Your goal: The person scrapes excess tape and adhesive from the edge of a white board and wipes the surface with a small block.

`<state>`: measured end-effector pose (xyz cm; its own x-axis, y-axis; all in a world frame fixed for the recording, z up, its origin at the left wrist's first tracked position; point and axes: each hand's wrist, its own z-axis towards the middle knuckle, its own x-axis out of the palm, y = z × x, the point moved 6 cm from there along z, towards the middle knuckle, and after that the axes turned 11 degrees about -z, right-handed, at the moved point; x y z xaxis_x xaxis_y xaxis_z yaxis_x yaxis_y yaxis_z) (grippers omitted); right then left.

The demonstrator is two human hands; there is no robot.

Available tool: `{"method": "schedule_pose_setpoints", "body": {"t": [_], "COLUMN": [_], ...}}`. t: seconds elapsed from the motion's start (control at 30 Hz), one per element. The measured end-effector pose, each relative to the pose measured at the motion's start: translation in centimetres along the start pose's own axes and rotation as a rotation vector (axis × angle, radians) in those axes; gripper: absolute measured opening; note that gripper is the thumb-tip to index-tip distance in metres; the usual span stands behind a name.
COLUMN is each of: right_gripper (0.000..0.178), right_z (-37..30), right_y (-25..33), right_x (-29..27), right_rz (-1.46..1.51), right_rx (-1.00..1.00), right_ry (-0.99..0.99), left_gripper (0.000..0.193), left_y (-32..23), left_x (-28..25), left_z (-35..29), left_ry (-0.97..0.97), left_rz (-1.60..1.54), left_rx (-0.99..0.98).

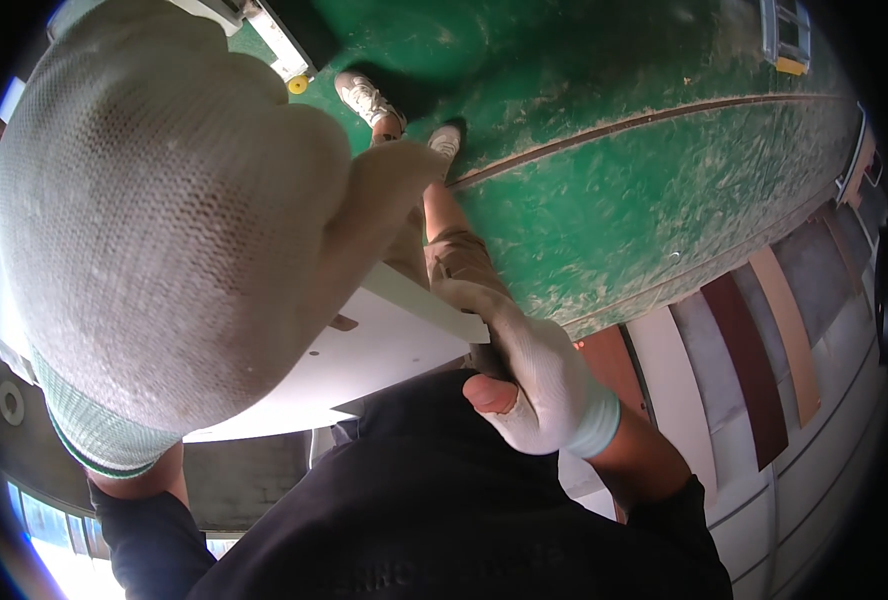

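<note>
- Gripping a white flat panel (384, 345) with both gloved hands, I have it held up in front of my body above the green floor (644, 190), carried by nothing but the hands; its far edge and corner point toward my shoes (364, 97).
- Left hand (164, 240), in a white knit glove, fills the near view. It sits on the panel's left side with a finger (394, 175) stretched forward over the top face. I cannot tell whether the other fingers curl under the edge.
- Right hand (539, 385), also gloved, clamps the panel's right corner: fingers closed over the thin edge, bare thumb tip poking through a hole in the glove.
- By my judgement the panel is stiff and thin, broad enough to be awkward rather than heavy, and smooth-faced, so likely slippery against knit gloves.
- Best hold, I reckon, is at opposite edges with fingers wrapped under, keeping the corner off the floor, since it would chip first.
- Sample boards (764, 360) in brown and grey lie to the right, well apart.
</note>
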<state>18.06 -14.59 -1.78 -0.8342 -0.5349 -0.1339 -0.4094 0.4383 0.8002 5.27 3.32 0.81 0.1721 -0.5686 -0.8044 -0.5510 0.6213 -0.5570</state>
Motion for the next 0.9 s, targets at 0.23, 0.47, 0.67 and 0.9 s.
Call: {"method": "schedule_pose_setpoints", "body": {"t": [0.23,0.47,0.67,0.9], "right_gripper": [0.061,0.065,0.072,0.089], "right_z": [-0.1,2.1,1.1,-2.0], "right_y": [0.6,-1.8,-1.2,-2.3], "right_x": [0.5,0.3,0.3,-0.4], "right_rz": [0.02,0.011,0.02,0.139], "right_rx": [0.222,-0.099,-0.074,0.109], "right_ry": [0.073,0.034,0.042,0.06], "left_gripper": [0.038,0.039,0.037,0.021], "left_y": [0.5,0.4,0.1,2.9], "left_x": [0.1,0.1,0.0,-1.5], "left_z": [-0.4,-0.1,0.2,-0.8], "left_ry": [0.006,0.004,-0.009,-0.11], "left_rz": [-0.015,-0.045,-0.036,-0.122], "left_rx": [0.059,0.066,0.048,0.115]}}
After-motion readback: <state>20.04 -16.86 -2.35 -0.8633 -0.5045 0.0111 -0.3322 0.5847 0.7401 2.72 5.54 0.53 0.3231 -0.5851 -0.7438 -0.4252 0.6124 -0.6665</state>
